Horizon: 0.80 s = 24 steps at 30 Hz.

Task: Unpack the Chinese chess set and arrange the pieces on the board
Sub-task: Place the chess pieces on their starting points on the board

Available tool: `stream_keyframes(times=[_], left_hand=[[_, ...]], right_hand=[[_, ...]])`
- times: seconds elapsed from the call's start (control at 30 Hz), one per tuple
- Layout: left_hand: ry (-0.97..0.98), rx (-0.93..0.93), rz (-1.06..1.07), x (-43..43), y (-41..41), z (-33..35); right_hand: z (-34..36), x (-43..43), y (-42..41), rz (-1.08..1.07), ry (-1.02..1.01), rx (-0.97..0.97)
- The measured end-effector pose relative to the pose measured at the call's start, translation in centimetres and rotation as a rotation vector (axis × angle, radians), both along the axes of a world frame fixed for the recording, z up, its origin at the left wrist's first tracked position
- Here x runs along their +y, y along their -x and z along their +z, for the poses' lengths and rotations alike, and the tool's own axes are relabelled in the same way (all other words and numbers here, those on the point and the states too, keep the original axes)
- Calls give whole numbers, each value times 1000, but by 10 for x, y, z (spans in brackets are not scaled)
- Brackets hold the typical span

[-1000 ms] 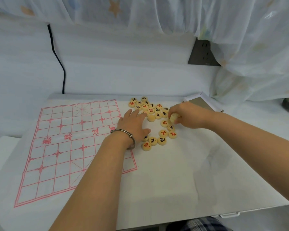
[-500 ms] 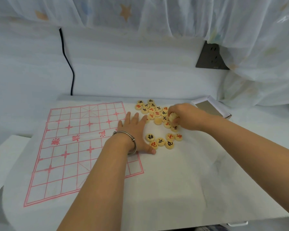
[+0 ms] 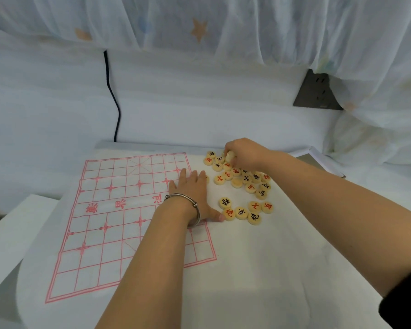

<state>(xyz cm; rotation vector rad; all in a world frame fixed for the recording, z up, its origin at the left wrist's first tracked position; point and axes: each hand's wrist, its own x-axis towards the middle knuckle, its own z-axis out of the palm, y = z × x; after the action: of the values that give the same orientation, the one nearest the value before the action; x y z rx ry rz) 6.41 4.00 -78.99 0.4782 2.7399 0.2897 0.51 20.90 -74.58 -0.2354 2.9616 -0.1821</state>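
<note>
A white cloth chess board (image 3: pixel 119 224) with a red grid lies spread on the table, no pieces on its squares. Several round wooden chess pieces (image 3: pixel 243 184) with red and black characters lie in a loose heap just right of the grid. My left hand (image 3: pixel 195 193), with a metal bangle on the wrist, rests flat on the grid's right edge, thumb touching a red-marked piece (image 3: pixel 229 213). My right hand (image 3: pixel 243 153) is over the far end of the heap, its fingers curled round a pale piece (image 3: pixel 228 156).
A shallow white box (image 3: pixel 323 160) lies behind my right forearm. A black cable (image 3: pixel 112 91) runs down the wall at the back. A dark wall socket (image 3: pixel 314 92) sits under a sheer curtain at the right. The table's left edge is near the cloth.
My right hand has moved away from me to the far end of the heap, still holding a piece. My left hand has flattened and slid slightly left onto the board edge.
</note>
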Motion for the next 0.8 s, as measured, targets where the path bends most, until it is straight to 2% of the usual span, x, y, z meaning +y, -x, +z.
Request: stream_keyframes(times=[0.1,0.33,0.57,0.8], left_hand=[[0,-18,-9,-1,0,0],[-13,-30,-26,-1,1,-3],[-22,-23,-40,-6,-5,1],[16,76,50,-54,-26,18]], right_hand=[[-5,-7,5,-15,-78,-84],[-7,-18,10,-47,-183,-134],[8,-14,1,-62,-72,27],[19,-46,-44,-5,193,95]])
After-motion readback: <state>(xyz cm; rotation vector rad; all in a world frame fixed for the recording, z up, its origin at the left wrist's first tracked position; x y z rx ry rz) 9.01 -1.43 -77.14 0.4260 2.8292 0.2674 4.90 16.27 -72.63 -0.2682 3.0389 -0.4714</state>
